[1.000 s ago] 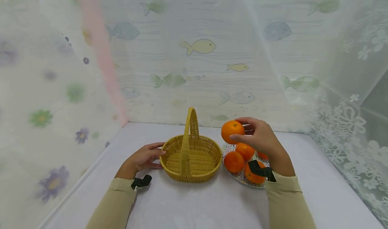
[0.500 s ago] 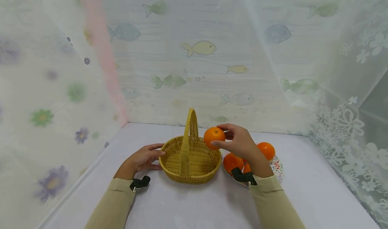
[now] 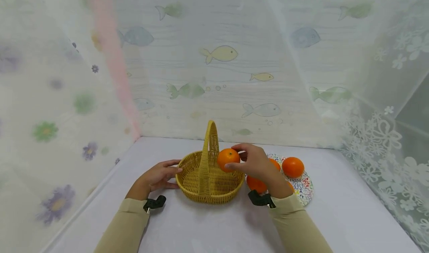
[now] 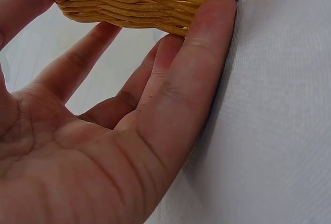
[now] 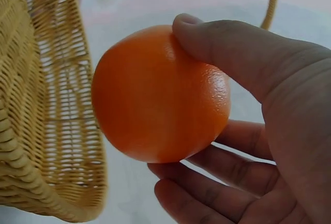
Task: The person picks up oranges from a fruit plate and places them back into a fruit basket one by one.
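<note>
My right hand (image 3: 256, 163) holds an orange (image 3: 228, 160) between thumb and fingers, above the right part of a yellow wicker basket (image 3: 205, 199). In the right wrist view, the thumb lies on one side of the orange (image 5: 160, 94) and the fingertips on the other, with the basket's woven wall (image 5: 64, 105) alongside. My left hand (image 3: 161, 176) grips the left end of the basket, its thumb at the rim. Up close in the left wrist view, several fingers touch the outside of the weave (image 4: 139, 1), and one lies along the tablecloth. The basket's arched handle (image 3: 205, 160) stands upright.
Right of the basket is a round speckled plate (image 3: 306, 188) bearing several oranges (image 3: 293, 167), partly hidden by the right forearm. A white cloth (image 3: 214, 227) covers the table. Fish-printed curtain (image 3: 221, 78) hangs behind, with sheer fabric at both sides.
My right hand has carried the orange left and slightly down, from above the plate to over the basket's right part. The left hand stays at the basket's left end.
</note>
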`<state>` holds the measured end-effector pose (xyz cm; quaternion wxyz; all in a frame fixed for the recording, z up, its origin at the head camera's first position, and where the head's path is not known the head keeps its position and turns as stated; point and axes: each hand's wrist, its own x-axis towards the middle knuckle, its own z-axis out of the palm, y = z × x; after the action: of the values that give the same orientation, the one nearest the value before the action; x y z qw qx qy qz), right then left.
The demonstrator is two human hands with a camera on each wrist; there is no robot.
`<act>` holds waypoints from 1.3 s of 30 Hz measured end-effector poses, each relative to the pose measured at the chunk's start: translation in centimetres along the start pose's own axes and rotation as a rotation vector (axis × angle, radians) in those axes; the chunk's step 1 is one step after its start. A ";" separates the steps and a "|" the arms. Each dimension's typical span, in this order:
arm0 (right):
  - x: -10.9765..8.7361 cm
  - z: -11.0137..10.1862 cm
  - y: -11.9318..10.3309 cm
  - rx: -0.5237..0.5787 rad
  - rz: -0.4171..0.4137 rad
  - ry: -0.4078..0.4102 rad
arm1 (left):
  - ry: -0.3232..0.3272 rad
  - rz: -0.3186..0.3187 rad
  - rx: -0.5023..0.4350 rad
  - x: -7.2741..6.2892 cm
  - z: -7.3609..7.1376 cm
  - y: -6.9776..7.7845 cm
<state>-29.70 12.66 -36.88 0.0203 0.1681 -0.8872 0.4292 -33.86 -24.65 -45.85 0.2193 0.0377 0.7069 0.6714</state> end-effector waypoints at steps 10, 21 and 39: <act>0.2 1.3 0.4 -0.012 0.033 -0.055 | 0.006 0.001 0.006 -0.1 0.0 0.1; 0.7 2.6 1.6 -0.075 0.029 -0.078 | 0.006 -0.022 -0.008 -0.2 0.1 0.1; 1.0 4.2 1.6 -0.169 -0.062 -0.150 | 0.004 -0.009 -0.012 -0.2 0.2 0.1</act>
<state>-30.69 10.09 -40.54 -0.0187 0.2247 -0.9136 0.3384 -33.59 -24.54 -45.73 0.2209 0.0317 0.7034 0.6749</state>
